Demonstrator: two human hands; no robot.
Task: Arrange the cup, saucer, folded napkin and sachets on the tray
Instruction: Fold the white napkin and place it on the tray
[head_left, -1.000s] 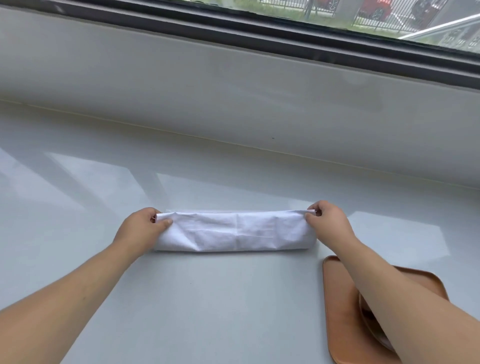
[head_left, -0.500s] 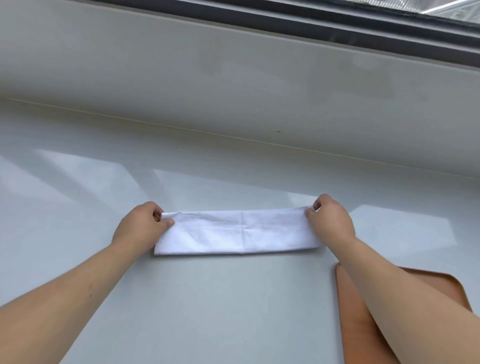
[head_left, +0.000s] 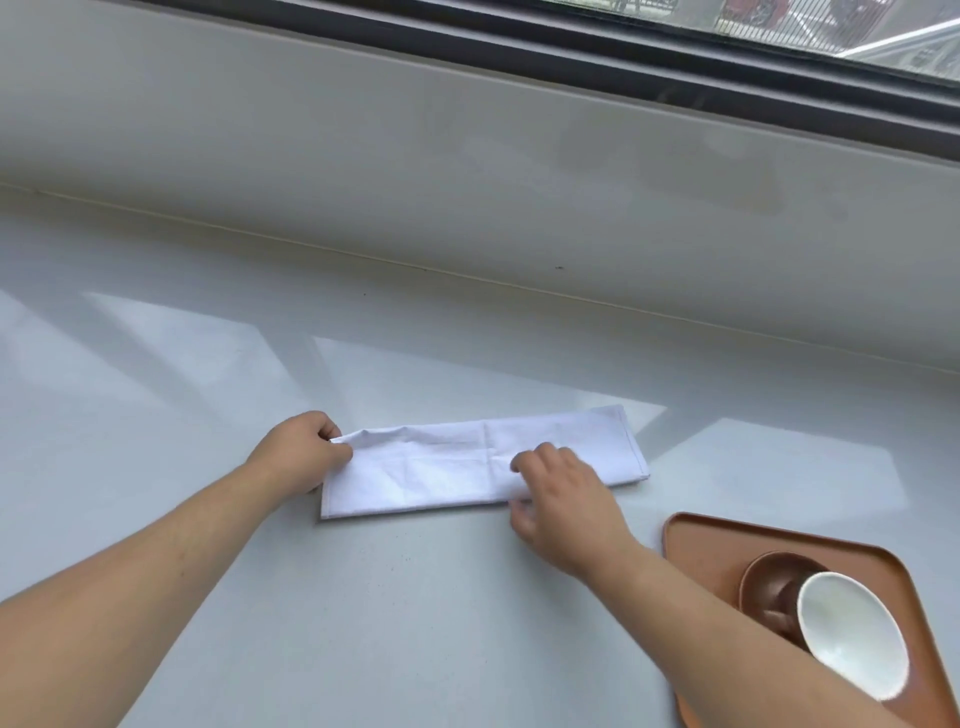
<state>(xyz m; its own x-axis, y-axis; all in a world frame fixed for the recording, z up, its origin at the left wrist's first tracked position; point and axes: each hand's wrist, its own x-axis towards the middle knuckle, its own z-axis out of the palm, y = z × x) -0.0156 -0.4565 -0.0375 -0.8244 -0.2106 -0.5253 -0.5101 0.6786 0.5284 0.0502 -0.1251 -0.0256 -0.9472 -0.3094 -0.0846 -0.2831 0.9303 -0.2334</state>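
A white napkin (head_left: 447, 467), folded into a long strip, lies flat on the pale counter. My left hand (head_left: 301, 452) pinches its left end. My right hand (head_left: 566, 499) rests with spread fingers on the strip right of its middle, near the front edge. At the lower right sits a terracotta tray (head_left: 696, 540). On it stand a brown saucer (head_left: 769, 577) and a cup (head_left: 852, 634) with a white inside. My right forearm crosses the tray's near part. No sachets are visible.
The white counter (head_left: 363, 623) runs back to a low grey wall (head_left: 467, 182) under a dark window frame (head_left: 675, 57). Bright window reflections lie on the counter surface.
My right hand has left the napkin's right end and moved left onto the strip's middle. The left hand keeps its hold. The view has shifted, showing the cup and saucer.
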